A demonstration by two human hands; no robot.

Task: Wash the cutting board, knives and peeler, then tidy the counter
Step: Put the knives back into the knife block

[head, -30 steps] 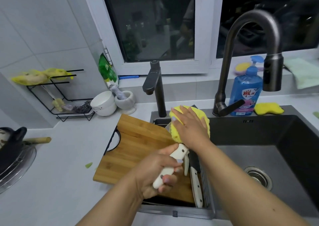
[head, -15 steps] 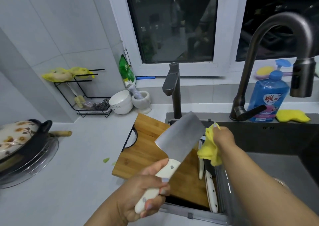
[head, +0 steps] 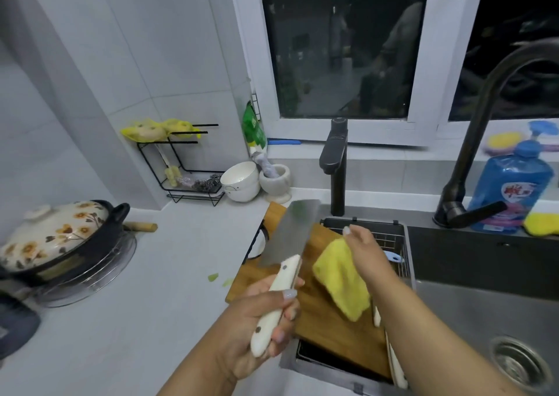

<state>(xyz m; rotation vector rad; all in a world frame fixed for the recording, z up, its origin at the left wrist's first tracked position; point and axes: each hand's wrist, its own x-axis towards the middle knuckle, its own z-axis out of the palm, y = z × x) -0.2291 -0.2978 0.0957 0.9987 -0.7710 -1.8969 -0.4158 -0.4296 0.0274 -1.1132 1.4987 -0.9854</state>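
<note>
Over the cutting board [head: 329, 329], left hand [head: 257, 320] gripping cleaver [head: 290, 235], right hand's [head: 366, 253] fingers hidden behind cloth [head: 341, 277]

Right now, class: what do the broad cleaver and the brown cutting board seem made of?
Broad cleaver: dull grey blade, likely steel; smooth cream handle with dark rivets, perhaps plastic. Brown cutting board: warm streaked grain, probably bamboo or wood.

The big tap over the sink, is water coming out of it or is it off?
Off. No stream falls from the tall tap toward the sink, though its spout end is cut off at the frame edge.
</note>
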